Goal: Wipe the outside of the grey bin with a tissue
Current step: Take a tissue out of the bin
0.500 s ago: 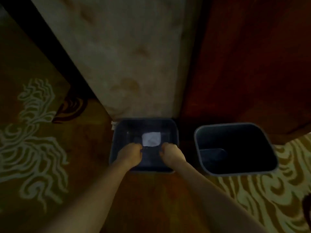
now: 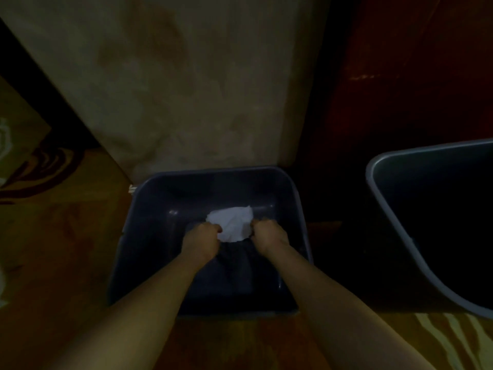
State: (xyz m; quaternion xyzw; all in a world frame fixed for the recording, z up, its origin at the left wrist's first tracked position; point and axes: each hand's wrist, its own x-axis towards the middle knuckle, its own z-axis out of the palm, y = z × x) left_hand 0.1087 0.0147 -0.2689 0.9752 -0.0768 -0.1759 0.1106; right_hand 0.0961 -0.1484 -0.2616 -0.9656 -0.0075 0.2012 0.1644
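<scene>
A dark grey bin stands on the carpet against a pale wall. Both my arms reach down into it. A white crumpled tissue lies at the bin's bottom between my fists. My left hand is closed on the tissue's left edge. My right hand is closed on its right edge. Beneath my wrists a darker fold lies on the bin's floor; the dim light hides what it is.
A second grey bin, dark inside, stands to the right, a hand's width away. Behind it is a dark red-brown wooden panel. Patterned carpet covers the floor on the left and in front.
The view has come much closer to the left bin. The tissue has gone from a flat square to a crumpled shape between my fists.
</scene>
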